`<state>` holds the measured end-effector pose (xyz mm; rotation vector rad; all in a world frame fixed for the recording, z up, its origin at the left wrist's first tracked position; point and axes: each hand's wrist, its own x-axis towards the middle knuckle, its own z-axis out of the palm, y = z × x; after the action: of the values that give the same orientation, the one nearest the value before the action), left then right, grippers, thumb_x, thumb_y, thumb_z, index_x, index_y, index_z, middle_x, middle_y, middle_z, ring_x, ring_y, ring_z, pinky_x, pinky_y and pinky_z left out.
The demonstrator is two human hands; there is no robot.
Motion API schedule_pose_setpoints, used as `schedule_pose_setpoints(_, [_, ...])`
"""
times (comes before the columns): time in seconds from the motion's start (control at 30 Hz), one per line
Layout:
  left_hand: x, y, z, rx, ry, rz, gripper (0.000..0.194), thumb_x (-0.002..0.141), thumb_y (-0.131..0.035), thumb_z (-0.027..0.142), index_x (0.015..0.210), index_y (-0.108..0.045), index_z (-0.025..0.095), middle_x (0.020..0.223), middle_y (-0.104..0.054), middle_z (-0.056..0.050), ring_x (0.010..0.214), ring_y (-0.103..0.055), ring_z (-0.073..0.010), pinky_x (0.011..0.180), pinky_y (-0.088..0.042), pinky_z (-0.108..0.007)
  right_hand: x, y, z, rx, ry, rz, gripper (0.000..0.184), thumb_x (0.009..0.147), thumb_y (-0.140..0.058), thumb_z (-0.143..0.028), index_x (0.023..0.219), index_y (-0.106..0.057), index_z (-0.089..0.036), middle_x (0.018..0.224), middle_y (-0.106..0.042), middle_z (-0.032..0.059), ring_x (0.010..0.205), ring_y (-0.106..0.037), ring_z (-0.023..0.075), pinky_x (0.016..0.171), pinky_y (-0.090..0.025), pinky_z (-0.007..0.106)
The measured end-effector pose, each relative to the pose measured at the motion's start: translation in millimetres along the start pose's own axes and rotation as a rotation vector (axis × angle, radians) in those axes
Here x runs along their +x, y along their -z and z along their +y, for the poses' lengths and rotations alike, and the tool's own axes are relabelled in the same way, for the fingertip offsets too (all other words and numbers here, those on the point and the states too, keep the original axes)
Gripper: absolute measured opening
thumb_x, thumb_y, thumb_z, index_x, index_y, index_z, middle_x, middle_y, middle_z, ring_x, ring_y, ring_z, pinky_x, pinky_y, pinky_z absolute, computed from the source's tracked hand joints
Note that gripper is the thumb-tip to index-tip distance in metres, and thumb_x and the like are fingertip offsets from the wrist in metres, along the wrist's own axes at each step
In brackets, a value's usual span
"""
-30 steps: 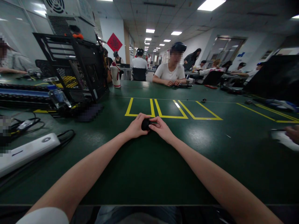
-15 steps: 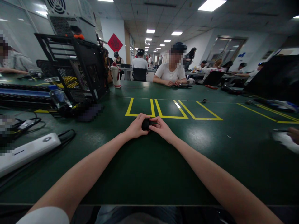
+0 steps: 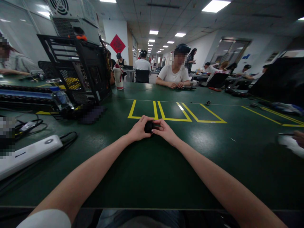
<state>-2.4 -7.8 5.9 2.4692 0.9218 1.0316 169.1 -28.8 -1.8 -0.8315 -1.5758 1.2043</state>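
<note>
Between my two hands, over the middle of the green table [image 3: 152,177], is a small black rounded object [image 3: 148,127]. Its exact kind is too dark and too covered to make out. My left hand [image 3: 139,129] curls round its left side, thumb below and fingers above. From the right, my right hand [image 3: 165,131] grips its edge with thumb and fingertips. Just beyond the hands lie the yellow tape outlines [image 3: 174,120] on the tabletop.
To the left stand a black computer case [image 3: 87,72], a plastic bottle [image 3: 61,98] and a white power strip [image 3: 35,153] with cables. A white cup [image 3: 118,77] is further back. Across the table sits a person [image 3: 173,74]. Another person's hand [image 3: 298,138] shows at the right edge.
Both my hands stay in place round the black object, with hardly any visible shift. The other person's hand at the right edge has moved slightly.
</note>
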Motion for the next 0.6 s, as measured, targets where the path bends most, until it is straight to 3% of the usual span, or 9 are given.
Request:
schedule_pose_setpoints(0.13, [0.3, 0.4, 0.7, -0.007, 0.018, -0.008, 0.057, 0.059, -0.065, 0.019, 0.110, -0.039, 0.024, 0.105, -0.041, -0.003, 0.098, -0.047, -0.0202, 0.081, -0.043, -0.036, -0.4, -1.9, -2.9, -0.021, -0.009, 0.041, 0.024, 0.069, -0.060, -0.026, 0.089, -0.049, -0.021, 0.100, -0.053, 0.0019, 0.093, -0.056, 0.0159, 0.086, -0.044, 0.037])
schedule_pose_setpoints(0.33, [0.4, 0.9, 1.6, -0.006, 0.020, -0.004, 0.057, 0.059, -0.065, 0.018, 0.109, -0.039, 0.023, 0.105, -0.042, -0.003, 0.097, -0.047, -0.0203, 0.082, -0.043, -0.036, 2.1, 0.5, -1.7, -0.055, -0.041, 0.020, 0.034, 0.070, -0.059, -0.023, 0.102, -0.048, -0.022, 0.108, -0.052, 0.0037, 0.097, -0.054, 0.0164, 0.090, -0.041, 0.039])
schedule_pose_setpoints(0.6, [-0.2, 2.0, 2.8, -0.006, 0.020, -0.016, 0.057, 0.060, -0.065, 0.019, 0.110, -0.039, 0.024, 0.106, -0.041, -0.002, 0.097, -0.048, -0.0198, 0.081, -0.044, -0.036, -1.2, -0.8, -3.3, 0.000, -0.019, 0.004, 0.029, 0.068, -0.062, -0.022, 0.093, -0.048, -0.022, 0.106, -0.052, 0.0022, 0.100, -0.053, 0.0167, 0.089, -0.043, 0.038])
